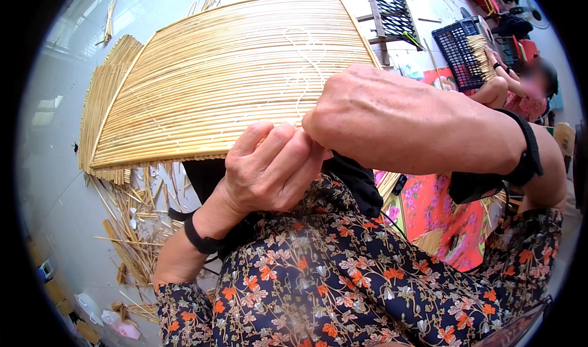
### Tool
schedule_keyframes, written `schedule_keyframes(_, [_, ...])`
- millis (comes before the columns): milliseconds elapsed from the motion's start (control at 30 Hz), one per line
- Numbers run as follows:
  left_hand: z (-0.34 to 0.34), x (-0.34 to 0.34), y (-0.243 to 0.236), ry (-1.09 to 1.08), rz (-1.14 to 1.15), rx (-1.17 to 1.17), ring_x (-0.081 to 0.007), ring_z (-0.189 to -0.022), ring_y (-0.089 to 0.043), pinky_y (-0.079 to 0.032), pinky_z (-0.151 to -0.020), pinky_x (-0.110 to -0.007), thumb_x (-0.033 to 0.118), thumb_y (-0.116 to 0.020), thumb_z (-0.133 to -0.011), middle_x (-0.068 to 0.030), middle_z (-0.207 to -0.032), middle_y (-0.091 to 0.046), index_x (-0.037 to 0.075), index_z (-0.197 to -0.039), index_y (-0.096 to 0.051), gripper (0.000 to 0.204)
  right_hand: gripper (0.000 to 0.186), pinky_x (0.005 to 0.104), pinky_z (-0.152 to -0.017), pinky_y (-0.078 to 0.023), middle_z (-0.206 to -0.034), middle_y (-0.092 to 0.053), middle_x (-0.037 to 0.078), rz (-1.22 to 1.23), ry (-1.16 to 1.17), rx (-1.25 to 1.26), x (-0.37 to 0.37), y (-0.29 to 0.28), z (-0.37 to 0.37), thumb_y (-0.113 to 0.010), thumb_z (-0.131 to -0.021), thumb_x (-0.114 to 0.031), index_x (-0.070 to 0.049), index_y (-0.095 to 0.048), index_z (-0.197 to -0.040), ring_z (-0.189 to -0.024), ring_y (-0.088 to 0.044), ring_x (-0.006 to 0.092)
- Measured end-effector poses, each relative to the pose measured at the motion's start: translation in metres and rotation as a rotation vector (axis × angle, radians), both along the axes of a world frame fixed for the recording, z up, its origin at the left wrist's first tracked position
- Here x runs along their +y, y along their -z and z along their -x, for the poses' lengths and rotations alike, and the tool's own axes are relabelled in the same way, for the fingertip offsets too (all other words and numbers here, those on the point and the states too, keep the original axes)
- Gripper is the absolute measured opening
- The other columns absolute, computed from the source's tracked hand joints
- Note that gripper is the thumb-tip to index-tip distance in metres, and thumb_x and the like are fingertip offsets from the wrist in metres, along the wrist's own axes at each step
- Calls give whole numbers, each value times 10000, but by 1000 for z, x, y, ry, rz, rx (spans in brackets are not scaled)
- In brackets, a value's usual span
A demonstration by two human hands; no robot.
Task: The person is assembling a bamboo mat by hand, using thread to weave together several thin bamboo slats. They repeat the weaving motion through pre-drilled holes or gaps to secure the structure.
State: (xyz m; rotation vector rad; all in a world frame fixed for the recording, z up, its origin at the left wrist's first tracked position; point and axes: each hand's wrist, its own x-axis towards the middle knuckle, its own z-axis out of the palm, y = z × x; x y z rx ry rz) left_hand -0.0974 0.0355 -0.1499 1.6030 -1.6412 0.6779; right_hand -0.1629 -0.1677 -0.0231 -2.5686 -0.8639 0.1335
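Observation:
A framed panel of straight straw-coloured sticks [202, 84], laid side by side, slopes away in front of me. Its near edge is at my hands. Loose white thread [313, 59] loops over its right half and runs down towards my fingers. My left hand [269, 166] is closed at the near edge, its fingers curled over the panel and its thumb hidden. Pressed up against it, my right hand [361, 105] is bent into a fist, knuckles up. Its fingertips are out of sight, so what it pinches is hidden.
Another stick mat [101, 105] lies beneath the panel's left side. Loose sticks and scraps [144, 224] litter the floor at left. A black crate [456, 50] stands at far right, near a seated person [533, 90] holding a stick bundle [481, 56]. A red floral sheet [429, 206] lies at right.

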Motion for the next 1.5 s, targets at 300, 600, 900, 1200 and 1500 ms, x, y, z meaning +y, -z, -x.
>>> schedule_keyframes(300, [3,-7,13,-93,-41,34,-214,-903,-706,-546,-785,-372,224,-806,-911,-51,-945,-694,32,-987,-756,213,157,438,-837,-573,-873,-728,203,182,35,138,-5,6,-11,-708,-859,-112,43,-710,-886,-905,-733,381])
schedule_keyframes(600, [-26,9,-1,-152,-112,47,-251,-943,-737,-569,-799,-393,198,-866,-781,-73,-995,-736,74,-1048,-747,318,154,466,-657,-524,-660,-615,240,244,117,378,12,-22,-50,-661,-832,-81,53,-691,-762,-654,-639,425])
schedule_keyframes(900, [-90,38,-69,250,-334,150,-212,-751,-695,-523,-700,-358,280,-870,-773,-4,-846,-705,118,-962,-723,289,137,336,-625,-514,-736,-726,90,-15,55,609,15,-53,-73,-729,-914,-128,-15,-796,-950,-640,-662,172])
schedule_keyframes(1200, [-106,6,-51,329,-277,106,-193,-709,-674,-516,-666,-350,462,-900,-679,38,-764,-623,165,-921,-702,431,119,264,-623,-510,-779,-713,13,-356,376,713,-10,-18,-36,-699,-1005,-134,-44,-775,-1019,-672,-628,69])
schedule_keyframes(1500, [-96,4,-43,303,-222,153,-190,-683,-648,-511,-656,-357,393,-896,-697,42,-722,-561,169,-853,-653,366,101,295,-708,-554,-842,-764,67,-219,171,489,-17,-13,-39,-755,-980,-114,-21,-770,-1015,-766,-712,123])
